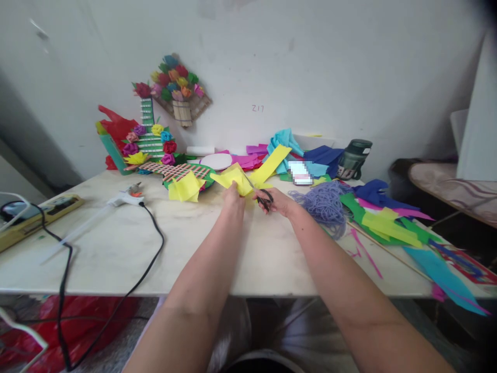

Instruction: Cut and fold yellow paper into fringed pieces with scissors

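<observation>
My left hand (233, 199) pinches a piece of yellow paper (235, 178) above the middle of the white table (116, 248). My right hand (277, 202) is closed through the handles of black scissors (263, 197), whose blades reach into the yellow paper. A long yellow strip (274, 163) runs up and to the right from the cut. Another folded yellow piece (185, 187) lies just left of my left hand.
A glue gun (126, 197) with a black cord (155, 243) lies at the left, beside a yellow power strip (39, 215). Paper flower crafts (155, 145) stand at the back. Purple yarn (324, 204), coloured paper scraps (388, 223) and a dark jar (353, 158) fill the right.
</observation>
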`<state>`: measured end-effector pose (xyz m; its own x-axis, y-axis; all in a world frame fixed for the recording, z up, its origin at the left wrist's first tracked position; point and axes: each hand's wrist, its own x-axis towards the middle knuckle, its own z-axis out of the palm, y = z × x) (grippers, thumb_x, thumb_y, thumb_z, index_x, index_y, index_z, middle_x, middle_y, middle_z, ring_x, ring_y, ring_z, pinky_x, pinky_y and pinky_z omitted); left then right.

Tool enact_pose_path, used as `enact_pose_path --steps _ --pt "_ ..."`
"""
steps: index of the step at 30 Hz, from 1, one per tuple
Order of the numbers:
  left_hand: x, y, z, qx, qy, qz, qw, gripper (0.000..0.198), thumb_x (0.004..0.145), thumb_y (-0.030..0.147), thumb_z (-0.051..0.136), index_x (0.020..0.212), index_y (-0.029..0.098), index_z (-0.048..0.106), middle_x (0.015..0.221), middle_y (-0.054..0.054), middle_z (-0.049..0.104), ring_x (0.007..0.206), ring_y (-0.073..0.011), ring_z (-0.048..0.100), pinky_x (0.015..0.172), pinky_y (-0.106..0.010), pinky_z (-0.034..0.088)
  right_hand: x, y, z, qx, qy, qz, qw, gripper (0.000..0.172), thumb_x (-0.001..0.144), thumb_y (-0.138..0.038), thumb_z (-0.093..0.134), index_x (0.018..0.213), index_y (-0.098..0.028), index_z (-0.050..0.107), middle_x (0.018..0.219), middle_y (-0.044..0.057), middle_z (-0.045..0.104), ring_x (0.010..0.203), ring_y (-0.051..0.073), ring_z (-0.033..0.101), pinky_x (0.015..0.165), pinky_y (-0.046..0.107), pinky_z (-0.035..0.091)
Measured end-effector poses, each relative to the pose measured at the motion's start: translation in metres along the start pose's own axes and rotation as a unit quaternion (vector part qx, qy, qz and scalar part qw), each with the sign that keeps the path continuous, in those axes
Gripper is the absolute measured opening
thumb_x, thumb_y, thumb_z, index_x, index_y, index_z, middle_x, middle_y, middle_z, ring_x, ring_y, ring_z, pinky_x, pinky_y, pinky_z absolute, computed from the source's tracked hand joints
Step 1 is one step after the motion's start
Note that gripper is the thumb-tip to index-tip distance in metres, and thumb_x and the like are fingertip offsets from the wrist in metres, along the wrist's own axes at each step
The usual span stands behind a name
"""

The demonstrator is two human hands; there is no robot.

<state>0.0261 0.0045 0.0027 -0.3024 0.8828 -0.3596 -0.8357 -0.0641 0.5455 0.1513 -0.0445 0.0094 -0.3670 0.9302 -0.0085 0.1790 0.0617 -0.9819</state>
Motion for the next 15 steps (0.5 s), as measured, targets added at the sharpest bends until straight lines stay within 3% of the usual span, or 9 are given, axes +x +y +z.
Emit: enact_pose_path --steps 15 --pt "-0.001 0.0 0.0 0.005 -0.005 0.0 1.0 0.007 0.081 0.015 0.048 0.077 0.017 0.053 0.095 -0.007 0.061 0.092 -0.018 0.059 0.067 -0.024 0.051 0.002 -0.005 0.01 0.011 0.051 0.009 0.999 0.036 0.069 -0.048 0.06 0.072 -0.012 0.056 0.043 -0.004 0.048 0.03 0.004 0.04 0.026 0.015 0.022"
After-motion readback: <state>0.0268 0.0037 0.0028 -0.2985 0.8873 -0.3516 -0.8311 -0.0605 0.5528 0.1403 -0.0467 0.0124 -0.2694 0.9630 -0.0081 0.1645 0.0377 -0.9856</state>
